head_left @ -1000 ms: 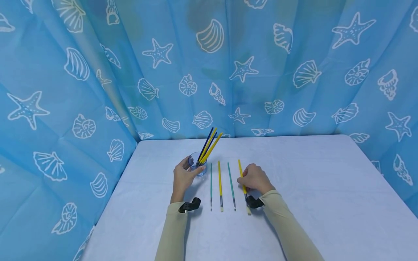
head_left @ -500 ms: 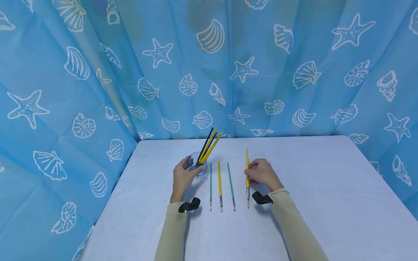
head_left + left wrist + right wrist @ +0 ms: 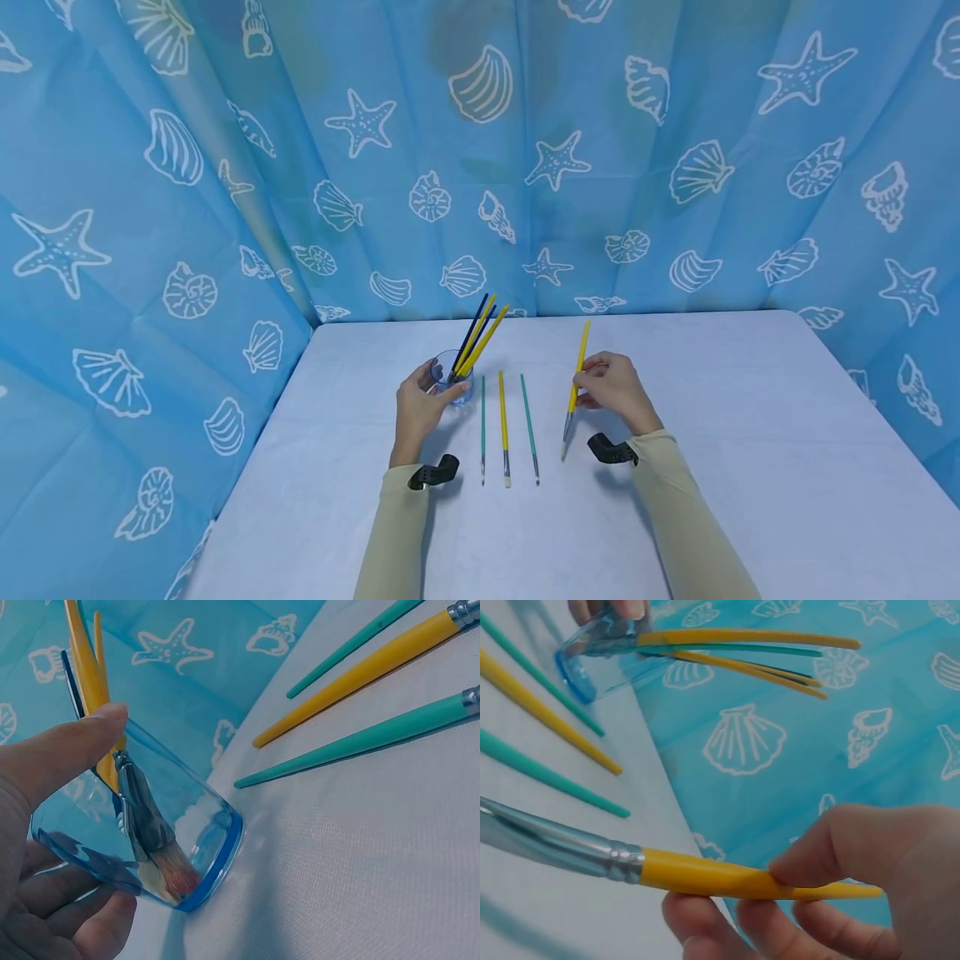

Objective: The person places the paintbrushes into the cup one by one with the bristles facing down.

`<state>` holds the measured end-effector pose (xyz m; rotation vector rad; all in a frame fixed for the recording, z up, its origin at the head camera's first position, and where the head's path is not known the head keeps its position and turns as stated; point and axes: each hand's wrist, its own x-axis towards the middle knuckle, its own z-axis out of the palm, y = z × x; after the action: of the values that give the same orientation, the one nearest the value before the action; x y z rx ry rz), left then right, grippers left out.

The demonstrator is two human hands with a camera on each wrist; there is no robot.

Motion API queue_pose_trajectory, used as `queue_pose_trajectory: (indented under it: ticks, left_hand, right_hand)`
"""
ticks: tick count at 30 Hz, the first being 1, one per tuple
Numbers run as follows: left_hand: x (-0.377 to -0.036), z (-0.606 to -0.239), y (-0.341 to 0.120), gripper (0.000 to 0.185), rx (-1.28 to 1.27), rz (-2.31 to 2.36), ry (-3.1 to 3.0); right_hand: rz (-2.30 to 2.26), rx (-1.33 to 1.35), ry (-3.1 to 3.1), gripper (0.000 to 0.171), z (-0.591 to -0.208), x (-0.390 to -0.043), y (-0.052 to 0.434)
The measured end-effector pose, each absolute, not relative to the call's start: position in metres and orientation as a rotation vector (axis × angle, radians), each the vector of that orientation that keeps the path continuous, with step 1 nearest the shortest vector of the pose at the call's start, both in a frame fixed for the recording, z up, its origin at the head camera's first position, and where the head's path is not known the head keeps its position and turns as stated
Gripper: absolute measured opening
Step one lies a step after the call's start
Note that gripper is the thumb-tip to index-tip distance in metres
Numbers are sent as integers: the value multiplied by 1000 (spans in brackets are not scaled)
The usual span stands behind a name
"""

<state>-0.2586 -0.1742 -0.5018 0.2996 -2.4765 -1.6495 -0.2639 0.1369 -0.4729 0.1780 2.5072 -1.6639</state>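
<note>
One white table (image 3: 750,433), seashell-print blue curtains (image 3: 675,167)

Soft, even overhead light, faint shadows; wrist views blurred up close, head view bowed at edges.

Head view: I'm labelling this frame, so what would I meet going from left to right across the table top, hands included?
Left hand → blue glass with brushes → teal brush → yellow brush → second teal brush → lifted yellow brush → right hand.
</note>
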Motion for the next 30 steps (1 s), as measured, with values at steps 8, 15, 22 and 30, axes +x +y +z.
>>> queue_pose_trajectory:
  ticks: [8, 15, 22, 30]
  left_hand:
    - [-258, -502, -176, 88, 283, -1658, -2471]
    - [-259, -502, -177, 87, 284, -1644, -2485]
    - [-259, -502, -175, 85, 272, -1633, -2478]
    - [-260, -503, -176, 87, 266, -1630, -2479]
  right_hand:
    - [-1823, 189, 2445, 31, -465, -263, 137]
    - [-1919, 217, 2384, 33, -460, -260, 133]
    - [-2021, 188, 2360, 36, -456, -259, 126]
    - [-2140, 136, 2339, 33, -448, -259, 107]
